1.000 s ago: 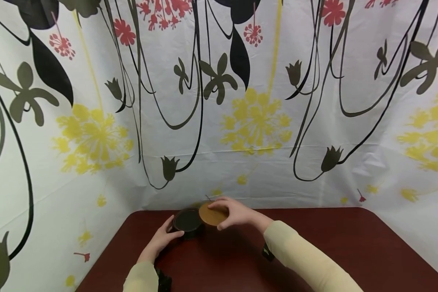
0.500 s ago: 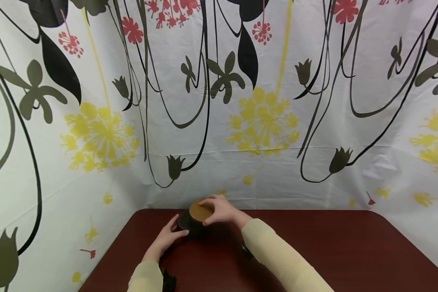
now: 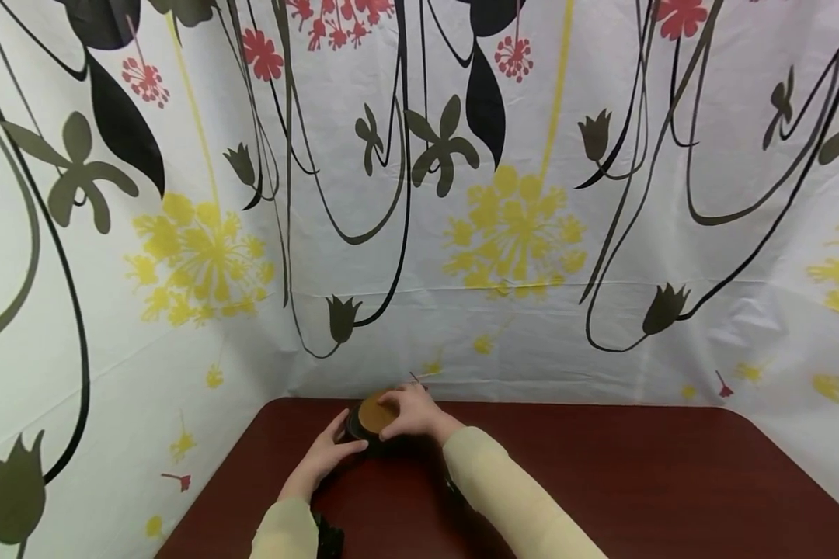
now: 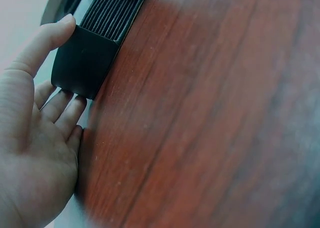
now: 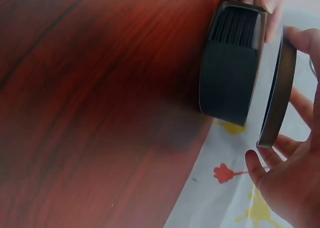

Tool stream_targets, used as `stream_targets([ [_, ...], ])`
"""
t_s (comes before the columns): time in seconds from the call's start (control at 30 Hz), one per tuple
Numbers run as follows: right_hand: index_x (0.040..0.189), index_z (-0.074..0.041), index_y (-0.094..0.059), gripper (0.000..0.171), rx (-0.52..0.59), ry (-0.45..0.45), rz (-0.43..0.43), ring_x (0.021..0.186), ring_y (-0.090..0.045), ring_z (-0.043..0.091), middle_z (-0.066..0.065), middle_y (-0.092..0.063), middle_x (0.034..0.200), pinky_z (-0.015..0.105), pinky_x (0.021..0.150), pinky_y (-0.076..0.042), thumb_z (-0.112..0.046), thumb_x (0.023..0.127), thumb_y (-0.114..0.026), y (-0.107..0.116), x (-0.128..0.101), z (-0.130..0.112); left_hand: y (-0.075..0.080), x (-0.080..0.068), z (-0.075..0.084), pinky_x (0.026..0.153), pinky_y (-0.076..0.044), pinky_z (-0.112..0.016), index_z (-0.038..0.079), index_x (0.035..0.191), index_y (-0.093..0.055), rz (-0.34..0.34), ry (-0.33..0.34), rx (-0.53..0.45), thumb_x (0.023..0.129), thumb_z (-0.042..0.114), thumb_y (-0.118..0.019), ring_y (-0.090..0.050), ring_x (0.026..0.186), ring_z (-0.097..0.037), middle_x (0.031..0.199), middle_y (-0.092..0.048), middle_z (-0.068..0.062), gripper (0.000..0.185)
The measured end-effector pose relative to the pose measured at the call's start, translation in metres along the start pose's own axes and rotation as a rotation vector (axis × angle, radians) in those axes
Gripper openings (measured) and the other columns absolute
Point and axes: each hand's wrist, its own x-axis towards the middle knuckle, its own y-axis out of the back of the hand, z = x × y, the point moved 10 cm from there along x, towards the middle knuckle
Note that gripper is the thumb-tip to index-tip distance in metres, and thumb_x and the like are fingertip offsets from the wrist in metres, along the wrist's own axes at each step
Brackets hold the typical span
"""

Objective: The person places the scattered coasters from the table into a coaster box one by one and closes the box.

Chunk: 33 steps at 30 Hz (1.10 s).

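Lid now over the holder, no longer off to its right as a second ago; in the right wrist view held just above the rim, not yet seated. Right hand gripping the lid by its edge, fingers curled round it. Left hand steadying the holder's left side, thumb against the dark wall, fingers loosely spread beside it. Holder a round black container with ribbed slots, standing near the far left corner of the desk, close to the far edge. Desk of dark red wood grain. Flowered sheet hung behind and to both sides, white with black stems, yellow and red blooms, meeting the desk at its far edge and left edge. Wide bare desk to the right of the hands and toward the near edge; little room between holder and sheet.
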Motion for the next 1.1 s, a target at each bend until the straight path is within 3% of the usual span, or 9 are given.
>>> stream_targets([
  [0.3,0.123,-0.020,-0.068,0.059,-0.079,-0.009,-0.027,0.120,-0.047,0.034,0.007,-0.060,0.126,0.048,0.098,-0.039,-0.043,0.071,-0.082,-0.013,0.001,-0.007,-0.004,-0.001,0.001,0.105,-0.030,-0.058,0.010,0.156,-0.019,-0.010,-0.010,0.011,0.084,0.033,-0.077,-0.025,0.140,-0.042,0.157,-0.022,-0.021,0.095],
  [0.43,0.124,-0.017,-0.068,0.057,-0.035,-0.017,-0.042,0.123,-0.048,0.033,0.009,-0.058,0.130,0.045,0.099,-0.041,-0.039,0.073,-0.082,-0.015,0.002,-0.008,-0.003,-0.002,0.005,0.105,-0.030,-0.058,0.010,0.156,-0.019,-0.010,-0.012,0.009,0.085,0.033,-0.077,-0.024,0.141,-0.042,0.157,-0.022,-0.020,0.094],
  [0.57,0.134,-0.016,-0.061,0.059,0.019,-0.043,-0.109,0.136,-0.037,0.033,0.015,-0.043,0.147,0.046,0.105,-0.037,-0.041,0.082,-0.076,-0.023,0.002,-0.009,0.000,-0.002,0.003,0.105,-0.030,-0.058,0.009,0.156,-0.019,-0.003,-0.005,0.009,0.084,0.033,-0.077,-0.023,0.141,-0.042,0.157,-0.022,-0.020,0.095],
  [0.7,0.144,-0.022,-0.050,0.061,-0.015,-0.085,-0.195,0.144,-0.021,0.034,0.012,-0.028,0.156,0.053,0.108,-0.030,-0.049,0.091,-0.064,-0.032,-0.004,-0.006,0.000,-0.001,0.002,0.105,-0.031,-0.059,0.009,0.156,-0.019,-0.002,0.000,0.016,0.084,0.035,-0.077,-0.024,0.140,-0.042,0.157,-0.022,-0.021,0.096],
  [0.9,0.149,-0.028,-0.041,0.059,-0.060,-0.088,-0.235,0.146,-0.014,0.032,0.007,-0.022,0.159,0.057,0.108,-0.027,-0.051,0.097,-0.052,-0.035,-0.015,-0.002,-0.001,-0.001,0.002,0.105,-0.032,-0.058,0.009,0.156,-0.019,0.002,0.001,0.035,0.084,0.036,-0.077,-0.026,0.140,-0.042,0.156,-0.024,-0.021,0.096],
  [1.1,0.150,-0.030,-0.038,0.058,-0.062,-0.067,-0.241,0.146,-0.012,0.034,0.005,-0.020,0.160,0.059,0.109,-0.025,-0.051,0.098,-0.049,-0.036,-0.027,0.004,0.002,-0.001,0.002,0.105,-0.031,-0.059,0.008,0.156,-0.019,0.007,-0.001,0.035,0.085,0.035,-0.076,-0.025,0.140,-0.043,0.156,-0.023,-0.023,0.095],
])
